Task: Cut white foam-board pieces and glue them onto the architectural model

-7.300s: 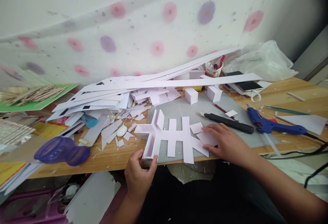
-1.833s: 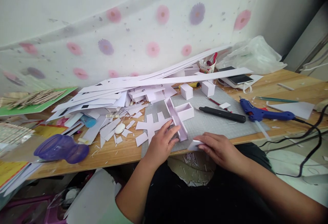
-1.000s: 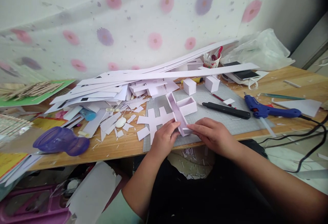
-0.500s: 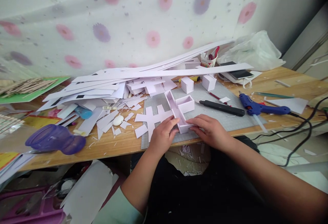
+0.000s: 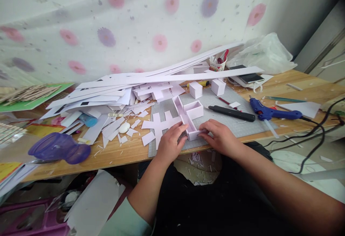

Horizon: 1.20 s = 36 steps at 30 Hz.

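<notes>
A pale lilac foam-board model [image 5: 188, 115] with raised walls and flat cut-out arms lies on the grey cutting mat [image 5: 229, 121] at the desk's front edge. My left hand [image 5: 170, 144] presses against the left side of the model's near end, fingers curled onto the wall. My right hand [image 5: 219, 137] pinches the near end wall from the right. Both hands meet at that near corner of the model.
A black craft knife [image 5: 231, 113] and a blue glue gun [image 5: 273, 114] with its black cable lie right of the model. Two small white cubes [image 5: 196, 89] stand behind. A heap of white board strips [image 5: 129, 92] fills the left; a purple plastic piece [image 5: 59, 149] lies far left.
Since 1.8 s ago my right hand brought a small white piece to the model's near end. Both hands now press there. In the last half second they barely moved.
</notes>
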{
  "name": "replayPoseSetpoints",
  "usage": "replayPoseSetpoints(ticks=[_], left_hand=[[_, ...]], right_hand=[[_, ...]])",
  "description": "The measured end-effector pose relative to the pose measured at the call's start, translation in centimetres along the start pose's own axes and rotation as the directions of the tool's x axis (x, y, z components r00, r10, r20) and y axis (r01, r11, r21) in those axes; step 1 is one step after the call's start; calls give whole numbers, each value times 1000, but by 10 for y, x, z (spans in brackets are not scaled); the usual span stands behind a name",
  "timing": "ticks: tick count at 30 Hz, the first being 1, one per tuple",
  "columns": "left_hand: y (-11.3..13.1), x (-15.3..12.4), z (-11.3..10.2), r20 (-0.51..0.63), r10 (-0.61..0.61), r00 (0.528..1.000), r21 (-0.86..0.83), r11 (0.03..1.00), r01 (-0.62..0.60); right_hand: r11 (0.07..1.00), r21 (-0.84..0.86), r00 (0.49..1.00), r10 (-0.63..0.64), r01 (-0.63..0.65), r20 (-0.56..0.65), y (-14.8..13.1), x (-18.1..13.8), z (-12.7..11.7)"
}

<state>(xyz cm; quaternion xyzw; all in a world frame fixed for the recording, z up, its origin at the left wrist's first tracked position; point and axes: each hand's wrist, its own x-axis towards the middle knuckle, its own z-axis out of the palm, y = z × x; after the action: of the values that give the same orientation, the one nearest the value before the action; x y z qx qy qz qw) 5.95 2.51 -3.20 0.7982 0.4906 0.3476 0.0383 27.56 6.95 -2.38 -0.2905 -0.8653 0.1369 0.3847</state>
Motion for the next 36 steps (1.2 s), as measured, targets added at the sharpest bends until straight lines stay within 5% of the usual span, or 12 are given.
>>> replayPoseSetpoints(ticks=[21,27,36], left_hand=[[8,13,-2,-71,61,996,-25,998,-63],[4,11,-1,-9,21,1000,-116,993,-22],[-1,10,-9,75,26,997,-157,987,-14]], right_hand=[[998,41,997,-52,55,-62,1,0,6],[995,81,994,59,-51,-95,2,-5,12],[999,15,996,-47,48,-81,0,1,10]])
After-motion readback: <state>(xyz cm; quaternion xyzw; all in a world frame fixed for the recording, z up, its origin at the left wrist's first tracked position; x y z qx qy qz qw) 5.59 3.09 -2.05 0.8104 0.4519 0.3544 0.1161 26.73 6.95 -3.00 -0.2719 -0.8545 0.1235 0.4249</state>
